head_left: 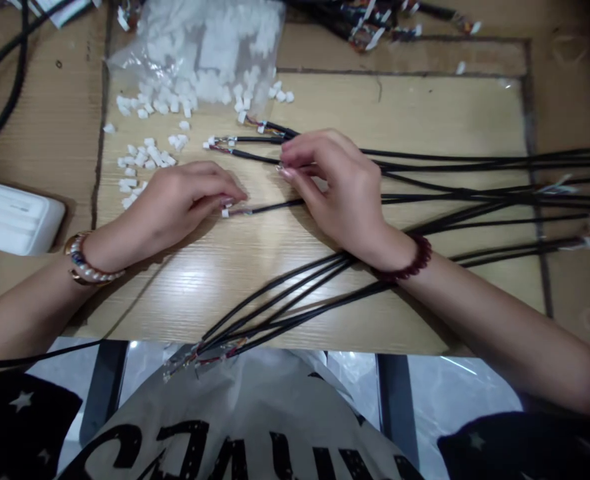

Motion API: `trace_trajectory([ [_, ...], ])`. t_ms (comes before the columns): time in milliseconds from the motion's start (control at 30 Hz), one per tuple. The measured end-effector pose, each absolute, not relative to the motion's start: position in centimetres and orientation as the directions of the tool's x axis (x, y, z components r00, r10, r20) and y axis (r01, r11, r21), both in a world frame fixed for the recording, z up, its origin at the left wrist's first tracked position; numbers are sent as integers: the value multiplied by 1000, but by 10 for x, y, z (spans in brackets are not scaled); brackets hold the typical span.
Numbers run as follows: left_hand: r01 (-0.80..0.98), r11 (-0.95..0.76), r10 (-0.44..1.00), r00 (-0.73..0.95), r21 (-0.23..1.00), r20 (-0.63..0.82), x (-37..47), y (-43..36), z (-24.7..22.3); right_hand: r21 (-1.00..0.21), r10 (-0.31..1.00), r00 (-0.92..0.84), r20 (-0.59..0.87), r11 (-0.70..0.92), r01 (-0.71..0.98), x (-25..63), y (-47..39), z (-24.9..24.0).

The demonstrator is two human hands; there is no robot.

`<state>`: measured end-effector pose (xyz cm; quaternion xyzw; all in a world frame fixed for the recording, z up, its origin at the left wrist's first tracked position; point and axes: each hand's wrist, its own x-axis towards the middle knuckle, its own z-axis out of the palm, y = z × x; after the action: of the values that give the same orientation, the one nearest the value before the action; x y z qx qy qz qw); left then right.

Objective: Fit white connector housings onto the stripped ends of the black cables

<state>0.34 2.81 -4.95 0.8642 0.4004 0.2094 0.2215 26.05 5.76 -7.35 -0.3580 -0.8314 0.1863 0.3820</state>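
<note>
My left hand is closed in a pinch at the end of a black cable, where a small white connector sits on thin wires. My right hand hovers over several black cables, thumb and forefinger pinched together on something tiny, perhaps a wire end, too small to make out. Just beyond it, other cable ends with white connectors lie on the wooden board. Loose white connectors are scattered past my left hand.
A clear plastic bag of white connectors lies at the back. More cables reach over the board's front edge to my lap. A white device sits at the left, and a wire bundle at the back right.
</note>
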Motion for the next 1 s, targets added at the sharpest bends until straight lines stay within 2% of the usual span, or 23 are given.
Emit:
trace_trajectory([
  [100,558,-614,753,626,559,202,1,28,-49,-772,850,-348,396,513,375,254,74,-78],
  [133,564,-619,749,634,546,194,0,27,-48,-783,858,-344,382,498,372,253,75,-78],
  [267,526,-686,676,716,503,173,-8,29,-49,-672,828,-378,414,558,486,259,68,-75],
  [367,499,-705,648,742,504,172,-13,30,-51,-645,817,-432,382,571,509,263,60,-73],
  [600,549,-695,677,716,464,167,-13,28,-57,-737,817,-464,343,540,406,261,62,-71],
  [667,551,-659,716,669,512,201,-10,27,-56,-756,820,-456,347,532,380,261,61,-67],
  [767,535,-474,858,457,700,232,4,26,-51,-828,848,-438,298,458,324,259,58,-60],
  [833,404,-243,955,257,882,146,19,25,-47,-934,877,-442,188,299,196,256,56,-57],
  [900,223,-83,987,151,971,49,35,24,-43,-992,883,-461,81,114,46,253,55,-57],
  [1000,71,-79,994,78,994,74,51,26,-43,-998,875,-483,22,-6,-56,252,54,-60],
])
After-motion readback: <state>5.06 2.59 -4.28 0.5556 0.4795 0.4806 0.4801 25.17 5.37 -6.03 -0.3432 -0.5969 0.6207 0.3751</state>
